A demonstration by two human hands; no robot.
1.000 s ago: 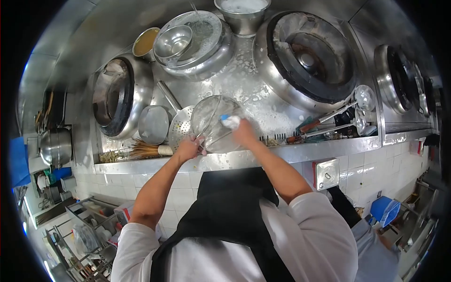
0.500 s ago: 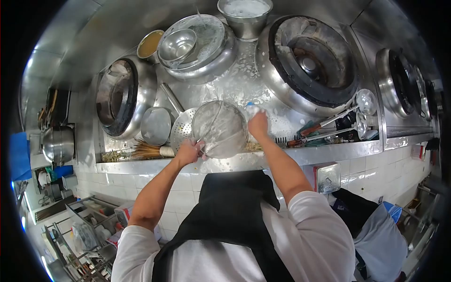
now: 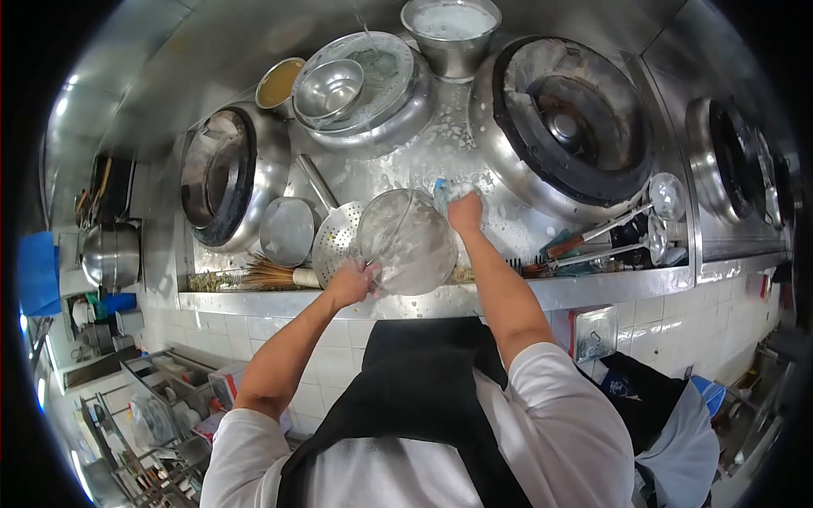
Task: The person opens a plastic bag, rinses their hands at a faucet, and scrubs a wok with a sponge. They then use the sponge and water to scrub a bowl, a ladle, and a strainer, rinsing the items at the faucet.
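Note:
A round, flat mesh strainer [image 3: 408, 250], smeared with suds, lies near the counter's front edge. My left hand [image 3: 354, 282] is closed on its lower left rim, the fingers slightly blurred. At the strainer's upper right edge, my right hand [image 3: 465, 212] grips a soapy blue-and-white scrubbing sponge [image 3: 443, 195]; foam hides part of it. Left of the strainer rests a perforated skimmer [image 3: 337, 241], its handle pointing up and away. Beside that is a shallow metal scoop [image 3: 286, 231], with a bamboo brush [image 3: 275, 273] below it.
Wok burners stand left [image 3: 218, 178] and right [image 3: 576, 118]. Behind are a metal bowl [image 3: 329, 90] on a foamy lid, a suds-filled pot [image 3: 451, 38] and a bowl of yellowish liquid [image 3: 279, 85]. Ladles [image 3: 667, 196] lie right. Another person [image 3: 669, 415] is at lower right.
My right hand and the sponge have moved closer to the strainer's upper right edge. My left hand stays at its rim. The whole view has shifted slightly.

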